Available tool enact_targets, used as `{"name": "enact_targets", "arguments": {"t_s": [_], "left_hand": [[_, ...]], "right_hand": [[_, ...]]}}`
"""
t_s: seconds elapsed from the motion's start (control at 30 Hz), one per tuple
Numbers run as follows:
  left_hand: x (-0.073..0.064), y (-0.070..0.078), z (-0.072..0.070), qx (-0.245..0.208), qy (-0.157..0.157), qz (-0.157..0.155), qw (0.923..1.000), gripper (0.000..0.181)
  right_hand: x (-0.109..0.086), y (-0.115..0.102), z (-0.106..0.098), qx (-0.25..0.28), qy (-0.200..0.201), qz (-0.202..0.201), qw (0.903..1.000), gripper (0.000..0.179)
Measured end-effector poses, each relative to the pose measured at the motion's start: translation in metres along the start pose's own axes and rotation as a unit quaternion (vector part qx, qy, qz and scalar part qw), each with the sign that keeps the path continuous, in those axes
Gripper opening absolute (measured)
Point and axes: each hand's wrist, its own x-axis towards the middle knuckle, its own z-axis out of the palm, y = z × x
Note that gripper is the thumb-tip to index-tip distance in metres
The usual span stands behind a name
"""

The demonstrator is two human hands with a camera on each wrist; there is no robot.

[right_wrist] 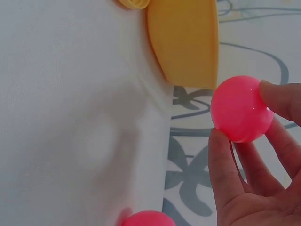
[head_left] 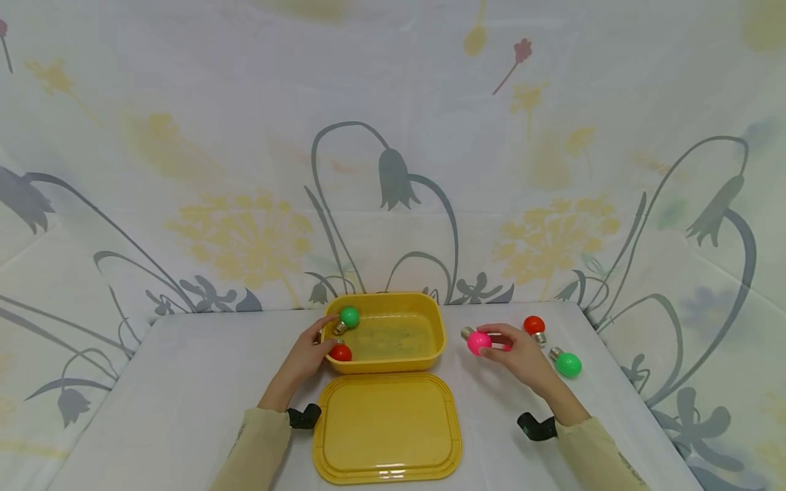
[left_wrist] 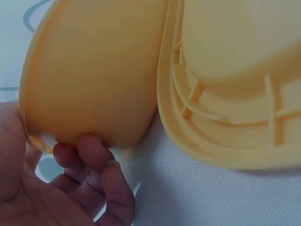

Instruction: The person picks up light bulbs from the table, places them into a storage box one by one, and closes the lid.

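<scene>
A: And the pink bulb [head_left: 479,344] is held by the right hand [head_left: 516,354], up off the white table [head_left: 202,382], just right of the yellow container [head_left: 393,367]!

B: Pinched round the globe, it is: thumb on one side, fingertips on the other, the metal base [head_left: 467,333] left free. What could go wrong?

A: A slip, most likely! The globe is round and glossy, and it is met by fingertips only; were the squeeze loosened, the bulb could be dropped and cracked.

B: And a second pink bulb [right_wrist: 148,219] is seen close by that hand. By a low wrist it could be nudged towards the red bulb [head_left: 534,324] and the green bulb [head_left: 569,365] further right.

A: Over to the container's left rim, gripped by the left hand [head_left: 309,349], fingers curled in against the wall.

B: Inside, another green bulb [head_left: 350,316] and another red bulb [head_left: 340,353] are found near that grip. By a sharp tug on the rim, they could be knocked together.

A: And if pulled nearer, the container could be caught on the yellow lid [head_left: 387,429], laid just in front!
</scene>
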Motion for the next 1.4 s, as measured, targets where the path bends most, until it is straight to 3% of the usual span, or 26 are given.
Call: {"name": "enact_targets", "arguments": {"t_s": [1.4], "left_hand": [[0.002,-0.002,0.000,0.004,-0.003,0.014,0.9999,0.052]], "right_hand": [[0.022,-0.022,0.011,-0.024,-0.031,-0.028,0.9988,0.042]]}}
